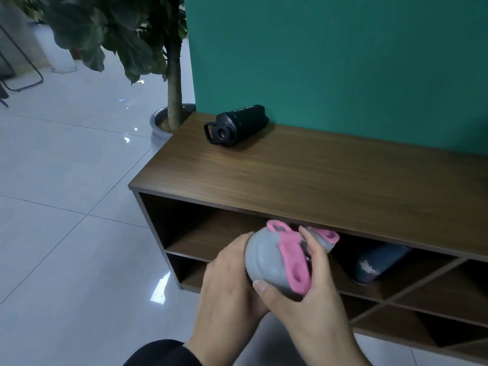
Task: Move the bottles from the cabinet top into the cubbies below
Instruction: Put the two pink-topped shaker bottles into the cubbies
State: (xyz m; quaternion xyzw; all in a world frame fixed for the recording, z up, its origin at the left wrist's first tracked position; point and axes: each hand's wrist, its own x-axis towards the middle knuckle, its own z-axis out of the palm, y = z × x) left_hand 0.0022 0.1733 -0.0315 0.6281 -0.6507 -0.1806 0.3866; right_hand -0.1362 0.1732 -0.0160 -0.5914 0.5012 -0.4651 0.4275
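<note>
a: grey silicone, item one: grey bottle (266, 262) with pink strap, soft-looking ribbed body, pink-rimmed spout pointing toward the cabinet. location: in the air just in front of the upper left cubby (211, 239), not yet inside.

b: hands?

a: left hand (229, 281) cupped against its rounded base; right hand (303, 283) wrapped round the body, thumb across the near side, fingers over the strap. both closed on it.

b: handling note?

a: judged soft, so light pressure; feed it spout first, keep it low under the cabinet top (303, 175), lay it where it cannot roll out.

b: other stock?

a: item two: black bottle (237, 126), lying on its side on the top by the green wall (330, 56), loop cap facing outward. item three: dark blue bottle (377, 262), already in a cubby to the right.
</note>
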